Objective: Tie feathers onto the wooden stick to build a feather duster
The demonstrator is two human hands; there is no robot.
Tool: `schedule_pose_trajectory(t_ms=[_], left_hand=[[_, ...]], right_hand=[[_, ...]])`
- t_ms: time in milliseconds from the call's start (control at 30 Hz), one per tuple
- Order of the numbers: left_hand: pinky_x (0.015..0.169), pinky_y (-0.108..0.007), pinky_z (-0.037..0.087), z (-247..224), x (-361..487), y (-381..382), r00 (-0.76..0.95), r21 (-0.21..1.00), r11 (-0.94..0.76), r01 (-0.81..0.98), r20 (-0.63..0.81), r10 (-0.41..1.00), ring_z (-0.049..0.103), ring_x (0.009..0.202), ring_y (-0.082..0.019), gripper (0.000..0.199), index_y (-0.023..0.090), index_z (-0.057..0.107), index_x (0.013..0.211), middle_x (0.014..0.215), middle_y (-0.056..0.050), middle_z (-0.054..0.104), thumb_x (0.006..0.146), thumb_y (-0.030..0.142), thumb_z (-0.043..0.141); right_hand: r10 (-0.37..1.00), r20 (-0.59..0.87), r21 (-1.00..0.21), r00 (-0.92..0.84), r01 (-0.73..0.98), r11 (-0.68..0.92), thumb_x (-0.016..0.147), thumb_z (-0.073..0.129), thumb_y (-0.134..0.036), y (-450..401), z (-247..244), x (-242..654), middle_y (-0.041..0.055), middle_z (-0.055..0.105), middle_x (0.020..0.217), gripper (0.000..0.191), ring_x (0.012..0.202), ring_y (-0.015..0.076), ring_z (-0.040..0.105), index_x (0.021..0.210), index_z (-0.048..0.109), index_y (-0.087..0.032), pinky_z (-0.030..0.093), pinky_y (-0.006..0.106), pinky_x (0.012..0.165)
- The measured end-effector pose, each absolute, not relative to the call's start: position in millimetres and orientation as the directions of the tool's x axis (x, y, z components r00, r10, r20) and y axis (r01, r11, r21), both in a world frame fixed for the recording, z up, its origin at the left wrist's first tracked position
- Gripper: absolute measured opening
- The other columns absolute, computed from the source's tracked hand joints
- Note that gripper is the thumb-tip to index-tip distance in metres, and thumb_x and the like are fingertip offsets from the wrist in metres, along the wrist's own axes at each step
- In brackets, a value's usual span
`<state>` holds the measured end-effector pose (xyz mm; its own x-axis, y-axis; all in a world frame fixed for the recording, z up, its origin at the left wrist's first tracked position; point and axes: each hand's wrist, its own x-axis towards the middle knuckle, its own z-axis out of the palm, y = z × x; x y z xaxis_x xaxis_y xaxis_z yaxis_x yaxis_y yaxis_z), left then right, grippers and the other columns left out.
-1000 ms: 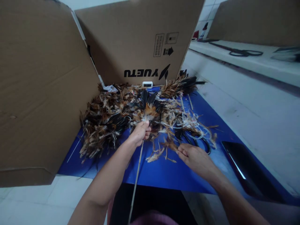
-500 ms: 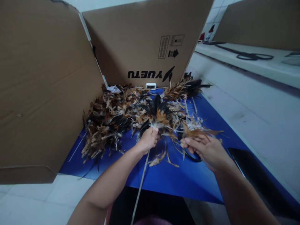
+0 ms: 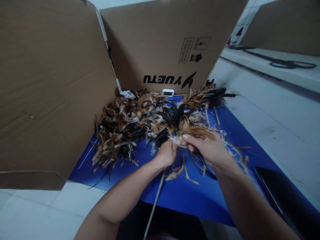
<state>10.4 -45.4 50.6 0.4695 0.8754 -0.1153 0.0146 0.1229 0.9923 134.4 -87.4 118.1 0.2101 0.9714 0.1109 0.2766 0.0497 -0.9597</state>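
Observation:
My left hand (image 3: 167, 154) is closed around a thin pale stick (image 3: 154, 204) that runs down toward my lap. At its top end, just above my fist, fans a bunch of black and brown feathers (image 3: 178, 116). My right hand (image 3: 208, 148) pinches a brown feather (image 3: 200, 131) close against the base of that bunch, its fingertips almost meeting my left hand. Part of a black loop, perhaps a scissors handle, shows below my right hand. Loose feather bits (image 3: 175, 173) lie just in front of my hands.
A large feather pile (image 3: 120, 123) covers the left of the blue table (image 3: 190, 200). Cardboard panels (image 3: 150, 43) stand behind and to the left. A small white device (image 3: 168, 92) sits at the back. A black phone-like slab (image 3: 277, 193) lies right; scissors (image 3: 287, 63) rest on a ledge.
My right hand has moved left with its feather, from the loose heap to the base of the bunch on the stick. My left hand still holds the stick. The whole view has shifted slightly.

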Motion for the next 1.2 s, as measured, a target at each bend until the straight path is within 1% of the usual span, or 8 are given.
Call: schedule_pose_trajectory(t_ms=[100,267,367,500,633,867,1067,1200], left_hand=[[0.059,-0.022,0.032,50,10,-46,0.51,0.982,-0.149,0.117,0.07,0.857,0.041,0.06,-0.013,0.025,0.019,0.054,0.076,0.066,-0.001,0.05,0.085,0.037,0.04],[0.061,-0.022,0.032,48,10,-45,0.516,0.947,-0.281,0.155,0.165,0.84,0.043,0.063,-0.014,0.024,0.019,0.053,0.074,0.068,-0.001,0.051,0.086,0.029,0.035],[0.059,-0.022,0.032,49,10,-45,0.528,0.966,-0.233,0.115,0.139,0.838,0.043,0.062,-0.014,0.025,0.019,0.053,0.071,0.062,-0.001,0.048,0.086,0.033,0.037],[0.054,-0.022,0.032,48,12,-46,0.513,0.999,-0.011,0.033,-0.008,0.858,0.044,0.059,-0.015,0.022,0.02,0.053,0.069,0.057,0.0,0.045,0.079,0.039,0.05],[0.051,-0.021,0.032,46,14,-48,0.509,0.993,0.121,-0.016,-0.096,0.855,0.041,0.053,-0.013,0.022,0.02,0.052,0.067,0.053,0.001,0.043,0.075,0.04,0.055],[0.048,-0.022,0.03,48,14,-50,0.5,0.997,0.079,0.019,-0.078,0.862,0.04,0.052,-0.013,0.032,0.02,0.045,0.058,0.048,0.002,0.038,0.074,0.046,0.055],[0.049,-0.022,0.029,48,13,-50,0.471,0.998,0.048,0.039,-0.06,0.88,0.041,0.054,-0.013,0.036,0.019,0.044,0.057,0.049,0.001,0.04,0.072,0.049,0.056],[0.049,-0.022,0.031,45,15,-48,0.515,0.992,0.119,0.042,-0.124,0.848,0.043,0.053,-0.014,0.028,0.02,0.05,0.064,0.049,0.001,0.043,0.074,0.046,0.054]], right_hand=[[0.978,0.072,-0.953,0.195,0.303,0.01,0.07,0.063,-0.032,-80,122,124,0.0008,0.058,0.053,0.02,0.044,0.009,0.047,0.061,0.059,-0.014,0.038,0.022,0.043],[0.985,0.043,-0.939,0.165,0.345,-0.017,0.064,0.066,-0.032,-72,122,120,-0.0014,0.055,0.049,0.022,0.044,0.0095,0.048,0.055,0.054,-0.016,0.037,0.022,0.043],[0.989,0.003,-0.94,0.145,0.338,-0.047,0.063,0.065,-0.032,-69,121,123,-0.002,0.054,0.047,0.022,0.042,0.0092,0.046,0.054,0.053,-0.017,0.035,0.022,0.041],[0.993,-0.037,-0.932,0.115,0.353,-0.076,0.062,0.064,-0.031,-65,119,128,-0.0033,0.052,0.046,0.022,0.042,0.0088,0.044,0.052,0.05,-0.018,0.034,0.021,0.041],[0.997,0.014,-0.858,0.079,0.513,-0.029,0.062,0.06,-0.031,-62,116,131,-0.0039,0.049,0.044,0.022,0.042,0.0091,0.043,0.049,0.048,-0.019,0.034,0.022,0.042],[0.981,0.118,-0.565,0.153,0.823,-0.06,0.066,0.054,-0.03,-58,110,133,-0.0012,0.055,0.049,0.013,0.046,0.0121,0.049,0.062,0.057,-0.018,0.034,0.023,0.046],[0.98,0.116,-0.489,0.163,0.868,-0.086,0.067,0.054,-0.027,-60,117,126,0.0001,0.058,0.049,0.01,0.051,0.0149,0.055,0.064,0.059,-0.019,0.036,0.022,0.048],[0.98,0.101,-0.462,0.171,0.881,-0.106,0.067,0.053,-0.026,-60,117,125,0.0007,0.059,0.05,0.009,0.053,0.0164,0.057,0.062,0.057,-0.02,0.037,0.023,0.05]])
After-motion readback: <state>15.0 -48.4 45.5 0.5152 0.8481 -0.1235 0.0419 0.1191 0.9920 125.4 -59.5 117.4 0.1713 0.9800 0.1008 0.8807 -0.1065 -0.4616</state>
